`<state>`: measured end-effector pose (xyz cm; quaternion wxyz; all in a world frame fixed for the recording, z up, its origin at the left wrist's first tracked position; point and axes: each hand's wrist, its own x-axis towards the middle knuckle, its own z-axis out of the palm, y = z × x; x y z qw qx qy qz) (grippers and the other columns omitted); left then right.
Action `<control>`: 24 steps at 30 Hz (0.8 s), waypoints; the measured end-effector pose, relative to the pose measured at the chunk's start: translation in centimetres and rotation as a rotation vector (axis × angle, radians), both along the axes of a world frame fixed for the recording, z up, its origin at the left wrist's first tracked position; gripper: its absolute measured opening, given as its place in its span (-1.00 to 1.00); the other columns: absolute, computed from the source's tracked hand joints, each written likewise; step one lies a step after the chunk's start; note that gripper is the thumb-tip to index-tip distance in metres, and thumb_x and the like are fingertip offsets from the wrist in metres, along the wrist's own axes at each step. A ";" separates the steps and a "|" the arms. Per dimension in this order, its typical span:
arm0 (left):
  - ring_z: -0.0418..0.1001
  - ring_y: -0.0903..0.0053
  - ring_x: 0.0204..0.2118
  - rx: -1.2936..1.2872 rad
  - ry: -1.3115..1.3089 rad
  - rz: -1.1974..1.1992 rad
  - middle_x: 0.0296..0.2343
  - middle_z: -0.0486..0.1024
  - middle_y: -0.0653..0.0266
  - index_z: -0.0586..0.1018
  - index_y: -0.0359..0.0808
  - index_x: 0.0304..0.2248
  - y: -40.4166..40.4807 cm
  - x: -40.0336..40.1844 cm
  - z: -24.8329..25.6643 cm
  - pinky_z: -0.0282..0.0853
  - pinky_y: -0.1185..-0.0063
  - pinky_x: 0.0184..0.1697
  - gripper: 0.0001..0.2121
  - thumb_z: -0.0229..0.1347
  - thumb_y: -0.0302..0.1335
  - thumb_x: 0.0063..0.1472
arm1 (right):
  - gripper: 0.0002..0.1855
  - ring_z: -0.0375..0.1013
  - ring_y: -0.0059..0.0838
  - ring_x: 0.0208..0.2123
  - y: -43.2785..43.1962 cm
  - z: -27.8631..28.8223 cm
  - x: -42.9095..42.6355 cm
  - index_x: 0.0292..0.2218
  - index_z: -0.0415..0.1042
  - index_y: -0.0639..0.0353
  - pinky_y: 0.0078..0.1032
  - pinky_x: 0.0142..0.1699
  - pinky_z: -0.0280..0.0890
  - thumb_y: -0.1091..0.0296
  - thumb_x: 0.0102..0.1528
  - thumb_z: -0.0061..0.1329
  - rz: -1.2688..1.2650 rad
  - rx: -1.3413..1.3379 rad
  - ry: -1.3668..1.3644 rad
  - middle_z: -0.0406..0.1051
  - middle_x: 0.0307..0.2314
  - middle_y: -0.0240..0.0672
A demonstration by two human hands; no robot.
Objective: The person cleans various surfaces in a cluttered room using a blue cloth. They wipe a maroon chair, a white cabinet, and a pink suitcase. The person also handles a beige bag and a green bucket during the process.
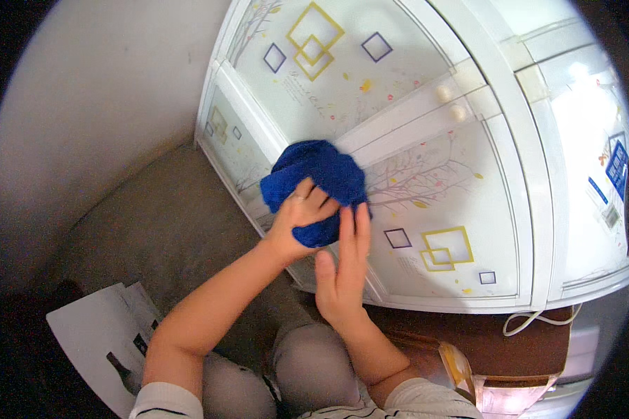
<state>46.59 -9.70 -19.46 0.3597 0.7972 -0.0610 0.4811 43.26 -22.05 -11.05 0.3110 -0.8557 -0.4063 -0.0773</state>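
Note:
A crumpled dark blue cloth [314, 173] is bunched in front of a white cabinet [367, 136] with patterned door panels. My left hand [306, 214] grips the cloth, its fingers curled into the folds. Beside it, my right hand [348, 256] has its fingers extended, with the fingertips against the cloth's lower right edge; the thumb stands apart. Whether the cloth touches the cabinet behind it cannot be told. Two round knobs [449, 102] sit on the door frames above and to the right of my hands.
A plain wall [94, 89] rises at the left, above a dark floor [167, 209]. A white printed box or board [94, 335] lies at the lower left. Below the cabinet at right are a brown wooden surface [534, 351] and a looped white cord [529, 320]. My knees are beneath my hands.

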 end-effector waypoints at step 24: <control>0.38 0.19 -0.08 -0.245 0.067 0.033 -0.17 0.44 0.27 0.54 -0.23 -0.18 -4.7 -0.8 8.8 0.32 0.41 -0.11 -0.64 0.09 -0.33 -0.02 | -0.30 -0.04 0.23 0.16 -1.1 7.7 -0.6 0.16 0.05 0.45 -0.03 0.20 -0.19 0.08 0.16 -0.21 -0.119 -0.032 -0.130 -0.07 0.14 0.30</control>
